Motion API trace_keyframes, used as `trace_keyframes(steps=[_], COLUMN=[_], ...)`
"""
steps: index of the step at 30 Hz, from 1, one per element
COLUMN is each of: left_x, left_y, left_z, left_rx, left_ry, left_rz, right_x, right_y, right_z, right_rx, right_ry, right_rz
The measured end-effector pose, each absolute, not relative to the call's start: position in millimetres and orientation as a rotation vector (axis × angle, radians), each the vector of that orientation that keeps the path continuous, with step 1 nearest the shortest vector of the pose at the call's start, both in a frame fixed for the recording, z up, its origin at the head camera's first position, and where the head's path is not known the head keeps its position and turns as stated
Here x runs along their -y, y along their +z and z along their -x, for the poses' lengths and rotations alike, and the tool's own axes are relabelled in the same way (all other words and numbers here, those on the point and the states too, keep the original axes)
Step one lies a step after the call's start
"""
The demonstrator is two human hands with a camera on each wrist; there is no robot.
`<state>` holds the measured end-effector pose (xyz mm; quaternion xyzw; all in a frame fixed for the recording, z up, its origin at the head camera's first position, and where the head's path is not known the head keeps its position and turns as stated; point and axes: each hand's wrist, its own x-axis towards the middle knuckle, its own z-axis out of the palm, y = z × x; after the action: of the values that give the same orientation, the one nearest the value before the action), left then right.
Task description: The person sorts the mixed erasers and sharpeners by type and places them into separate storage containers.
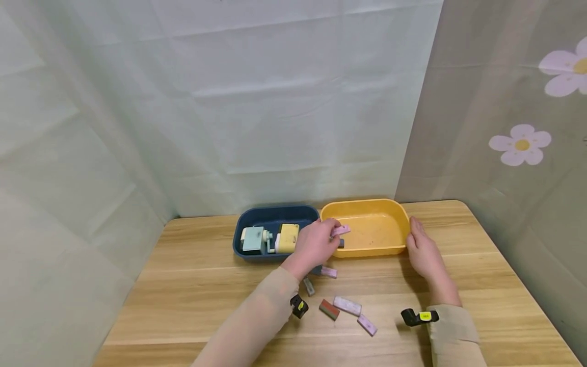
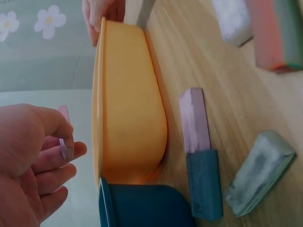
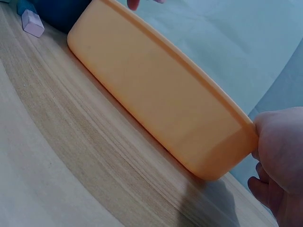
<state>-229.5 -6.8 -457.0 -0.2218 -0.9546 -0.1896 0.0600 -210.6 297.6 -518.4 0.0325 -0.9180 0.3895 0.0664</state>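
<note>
My left hand (image 1: 316, 242) pinches a slim pink eraser (image 1: 340, 231) between thumb and fingers, above the near left corner of the yellow bin (image 1: 371, 252). A small dark block (image 1: 341, 243) shows just below it, inside the bin. My right hand (image 1: 424, 250) rests against the bin's right end, its fingers along the outer wall at the rim; the right wrist view shows the hand (image 3: 281, 156) touching that end. Left of the yellow bin, a navy bin (image 1: 257, 259) holds a light blue crank pencil sharpener (image 1: 254, 239) and a yellow one (image 1: 288, 238). My left hand hides its right part.
On the wooden table (image 1: 197, 295), in front of the bins, lie a pink eraser in a blue sleeve (image 2: 204, 184), a grey eraser (image 2: 259, 172), a red-and-green eraser (image 1: 329, 309), a pale lilac eraser (image 1: 347, 306) and a small pink eraser (image 1: 367, 325). A curtain (image 1: 293, 127) hangs behind.
</note>
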Motion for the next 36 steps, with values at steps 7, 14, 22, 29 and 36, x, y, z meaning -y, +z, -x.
trace_keyframes(steps=[7,14,22,29,36], left_x=[2,-9,-20,-25,-25], left_y=[-461,-468,-470,-471,-470], left_z=[241,252,261,267,268], left_rx=[2.912,2.947,3.017,3.092,3.103], left_ry=[-0.486,-0.241,-0.078,0.013,0.043], left_rz=[0.663,0.712,0.704,0.64,0.632], right_x=[-298,-300,-301,-297,-295], right_y=[-518,-517,-516,-514,-514], right_z=[209,209,208,209,210], right_rx=[2.767,2.766,2.789,2.79,2.789], right_ry=[1.173,1.168,1.174,1.167,1.169], right_rz=[-0.092,-0.087,-0.071,-0.078,-0.089])
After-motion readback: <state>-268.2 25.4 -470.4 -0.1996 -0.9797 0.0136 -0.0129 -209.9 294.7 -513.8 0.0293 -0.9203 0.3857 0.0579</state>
